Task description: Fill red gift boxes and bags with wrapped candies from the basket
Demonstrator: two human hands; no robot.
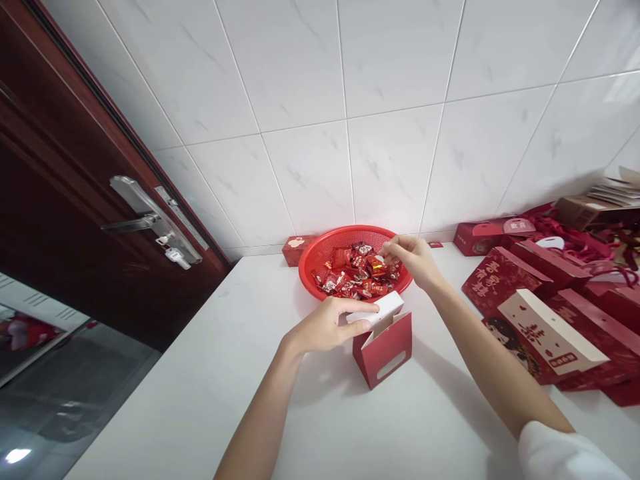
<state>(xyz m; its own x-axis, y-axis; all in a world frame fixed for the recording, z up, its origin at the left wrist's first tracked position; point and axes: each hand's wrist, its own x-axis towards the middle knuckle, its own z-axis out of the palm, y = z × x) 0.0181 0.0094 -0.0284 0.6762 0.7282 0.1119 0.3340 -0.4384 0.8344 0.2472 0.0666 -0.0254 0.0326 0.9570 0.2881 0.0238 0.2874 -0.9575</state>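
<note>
A red paper candy box stands with its top open on the white table. My left hand holds it by the raised white inner flap, index finger and thumb pressed on that flap. Behind the box sits a red plastic basket with wrapped candies in red, white and gold. My right hand reaches over the basket's right rim, its fingertips pinched together just above the candies. What those fingers hold, if anything, is too small to make out.
Several red gift boxes crowd the right side, one with a cream flap. A small red box stands behind the basket against the tiled wall. A dark red door with keys in its lock is at left.
</note>
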